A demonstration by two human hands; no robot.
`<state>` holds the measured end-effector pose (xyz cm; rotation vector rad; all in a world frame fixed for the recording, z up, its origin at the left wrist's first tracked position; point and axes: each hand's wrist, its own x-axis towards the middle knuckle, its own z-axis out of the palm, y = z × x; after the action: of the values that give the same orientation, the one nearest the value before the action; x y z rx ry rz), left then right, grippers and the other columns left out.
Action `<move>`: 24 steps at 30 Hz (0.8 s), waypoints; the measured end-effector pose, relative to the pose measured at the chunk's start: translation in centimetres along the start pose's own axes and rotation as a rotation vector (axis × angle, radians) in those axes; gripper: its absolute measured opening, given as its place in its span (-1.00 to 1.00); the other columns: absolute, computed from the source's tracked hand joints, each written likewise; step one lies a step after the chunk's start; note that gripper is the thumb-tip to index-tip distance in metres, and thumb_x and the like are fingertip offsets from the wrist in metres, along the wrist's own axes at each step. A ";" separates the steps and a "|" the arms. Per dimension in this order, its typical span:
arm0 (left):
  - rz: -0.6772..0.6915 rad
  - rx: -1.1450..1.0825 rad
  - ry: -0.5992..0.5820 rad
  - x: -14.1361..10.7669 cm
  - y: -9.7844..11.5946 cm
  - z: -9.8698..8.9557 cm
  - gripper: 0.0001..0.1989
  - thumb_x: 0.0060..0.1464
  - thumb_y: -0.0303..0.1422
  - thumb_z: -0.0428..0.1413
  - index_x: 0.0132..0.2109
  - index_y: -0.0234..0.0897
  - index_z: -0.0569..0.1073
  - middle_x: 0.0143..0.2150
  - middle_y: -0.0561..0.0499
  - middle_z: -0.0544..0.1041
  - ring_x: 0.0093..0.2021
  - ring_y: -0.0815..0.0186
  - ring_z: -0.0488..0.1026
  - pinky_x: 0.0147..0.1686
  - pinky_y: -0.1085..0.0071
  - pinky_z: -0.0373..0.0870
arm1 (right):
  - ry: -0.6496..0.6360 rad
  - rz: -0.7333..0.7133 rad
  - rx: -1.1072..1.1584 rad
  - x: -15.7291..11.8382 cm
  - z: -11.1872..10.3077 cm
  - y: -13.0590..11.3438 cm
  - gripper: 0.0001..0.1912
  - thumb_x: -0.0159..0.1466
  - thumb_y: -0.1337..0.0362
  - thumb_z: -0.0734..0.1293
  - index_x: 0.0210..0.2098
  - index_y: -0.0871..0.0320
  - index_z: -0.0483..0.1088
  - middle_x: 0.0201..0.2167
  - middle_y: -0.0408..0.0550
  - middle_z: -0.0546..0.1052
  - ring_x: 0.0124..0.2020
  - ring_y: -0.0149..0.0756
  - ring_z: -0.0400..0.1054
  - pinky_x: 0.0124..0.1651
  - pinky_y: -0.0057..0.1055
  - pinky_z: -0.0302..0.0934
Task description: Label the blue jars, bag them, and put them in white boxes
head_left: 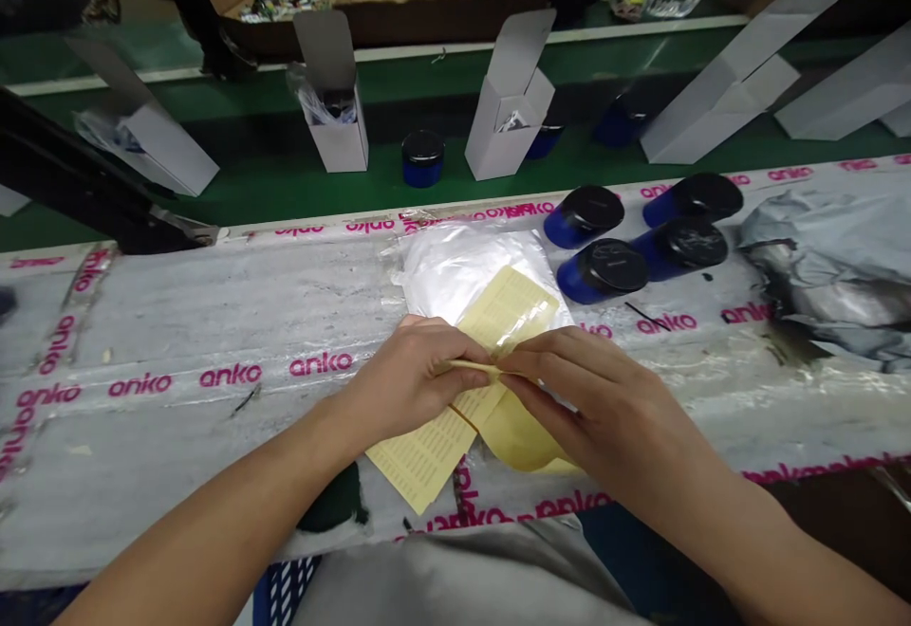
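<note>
The tabletop [177, 303] is carrying white plastic [448, 270], four black-lidded blue jars [602, 273] and crumpled gray plastic [840, 228]; pink-lettered tape [277, 374] is running across it.

Yellow sheets [431, 460]: thin paper, mostly matt, glare on the far one. White bag [452, 270]: shiny crinkled plastic. Black lids [613, 264]: glossy, plastic-looking. White boxes [340, 148]: smooth matt card. Brown tray [448, 23]: matt cardboard. Bench wrap [177, 308]: scuffed; printed tape [230, 376] glossy.
</note>
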<state>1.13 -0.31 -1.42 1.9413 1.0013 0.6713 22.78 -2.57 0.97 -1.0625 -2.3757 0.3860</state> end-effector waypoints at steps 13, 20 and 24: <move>-0.046 0.002 -0.077 0.3 0.4 -0.3 -0.91 0.27 -0.35 0.19 -0.17 -0.13 0.61 -0.24 0.10 0.68 -0.21 0.27 0.58 0.06 0.20 0.34 | 0.011 -0.016 0.250 -0.1 0.3 1.5 -0.78 0.38 0.53 0.25 -0.24 0.10 0.44 -0.27 -0.06 0.58 -0.21 -0.28 0.48 -0.17 -0.37 0.34; -0.129 0.006 -0.027 0.1 1.0 0.5 -0.80 0.07 -0.25 0.36 -0.16 -0.14 0.57 -0.22 0.12 0.65 -0.13 0.23 0.54 0.11 0.15 0.25 | -0.012 0.145 0.400 0.0 0.5 1.4 -0.82 0.36 0.48 0.31 -0.30 0.08 0.43 -0.39 -0.16 0.52 -0.34 -0.38 0.43 -0.29 -0.46 0.29; -0.173 0.022 0.013 0.1 1.6 1.2 -0.93 0.13 -0.36 0.27 -0.28 -0.18 0.52 -0.32 0.16 0.60 -0.22 0.28 0.50 0.02 0.18 0.25 | -0.031 0.181 0.398 -0.1 0.4 1.2 -0.82 0.38 0.46 0.29 -0.29 0.07 0.42 -0.37 -0.16 0.51 -0.32 -0.38 0.41 -0.28 -0.44 0.27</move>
<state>2.70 -1.27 -0.65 1.8463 1.1734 0.5776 23.37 -1.83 0.07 -1.0835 -2.1090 0.9029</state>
